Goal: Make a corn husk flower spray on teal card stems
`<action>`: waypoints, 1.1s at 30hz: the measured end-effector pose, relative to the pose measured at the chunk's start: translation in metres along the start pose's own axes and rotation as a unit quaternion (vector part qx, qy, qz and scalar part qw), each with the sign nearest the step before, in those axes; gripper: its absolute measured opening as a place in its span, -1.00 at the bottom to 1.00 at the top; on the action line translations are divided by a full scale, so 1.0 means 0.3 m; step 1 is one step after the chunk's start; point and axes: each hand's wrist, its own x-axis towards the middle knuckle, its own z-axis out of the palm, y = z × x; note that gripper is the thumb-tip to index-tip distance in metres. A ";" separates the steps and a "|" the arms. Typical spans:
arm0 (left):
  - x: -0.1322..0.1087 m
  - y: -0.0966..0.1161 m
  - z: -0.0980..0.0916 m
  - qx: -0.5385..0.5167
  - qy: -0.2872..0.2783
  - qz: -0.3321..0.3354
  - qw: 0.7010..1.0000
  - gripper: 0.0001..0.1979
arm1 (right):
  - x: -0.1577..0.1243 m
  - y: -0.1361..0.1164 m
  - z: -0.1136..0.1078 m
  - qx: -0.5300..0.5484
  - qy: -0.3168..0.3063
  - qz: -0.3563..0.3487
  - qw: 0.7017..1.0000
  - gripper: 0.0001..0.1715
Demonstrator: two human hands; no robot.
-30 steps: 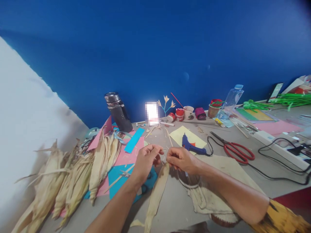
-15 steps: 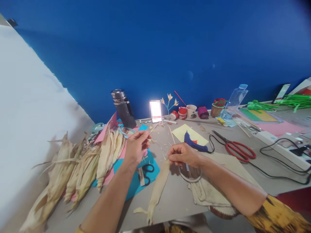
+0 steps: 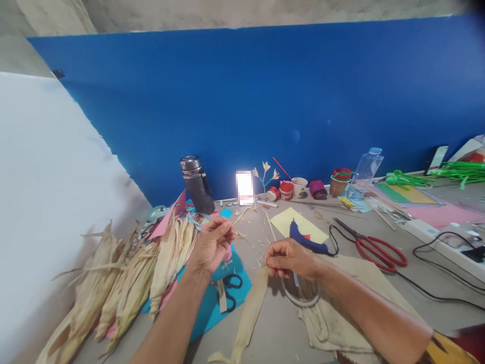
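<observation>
My right hand (image 3: 290, 258) pinches the top end of a pale, dried corn husk strip (image 3: 253, 301), which hangs down toward the front edge of the table. My left hand (image 3: 215, 241) is raised to the left of it, thumb and fingertips pressed together; whatever is between them is too small to make out. Below the left hand, black-handled scissors (image 3: 232, 293) lie on blue paper (image 3: 202, 318). A clear roll of tape (image 3: 303, 302) sits under my right wrist, beside a folded beige cloth (image 3: 356, 288).
Dried corn husks (image 3: 125, 273) are heaped at left, near a dark thermos (image 3: 199, 189). A blue glue gun (image 3: 305, 240) lies on yellow paper (image 3: 282, 222), with red-handled shears (image 3: 379, 250) and a power strip (image 3: 439, 242) to the right. Flowers (image 3: 265, 174), cups and a bottle (image 3: 366, 174) line the wall.
The head view has tilted upward, so everything sits lower in the picture. Both hands keep nearly the same pose, and the husk strip stays in my right hand.
</observation>
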 end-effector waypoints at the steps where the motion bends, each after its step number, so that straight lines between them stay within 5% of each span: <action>1: -0.002 0.002 0.004 0.003 0.004 0.006 1.000 -0.76 | 0.001 0.003 0.001 -0.001 -0.001 -0.001 1.000 -0.63; 10: 0.003 -0.010 0.012 -0.009 0.055 0.071 0.996 -0.73 | 0.002 0.000 0.048 0.016 0.013 -0.023 1.000 -0.68; 14: -0.009 -0.056 0.026 0.022 0.065 0.032 0.997 -0.71 | 0.003 0.000 0.053 0.000 0.061 -0.027 0.998 -0.67; 22: -0.081 -0.167 0.076 0.076 -0.015 -0.082 0.994 -0.72 | 0.011 0.015 0.043 -0.009 0.083 -0.033 0.996 -0.60; 27: -0.073 -0.177 0.063 0.076 -0.014 -0.089 0.993 -0.70 | 0.013 0.020 0.034 -0.034 0.082 -0.050 0.995 -0.51; 33: -0.102 -0.189 0.080 0.144 -0.103 -0.144 0.974 -0.70 | 0.013 0.010 0.003 -0.087 0.219 -0.084 0.968 -0.60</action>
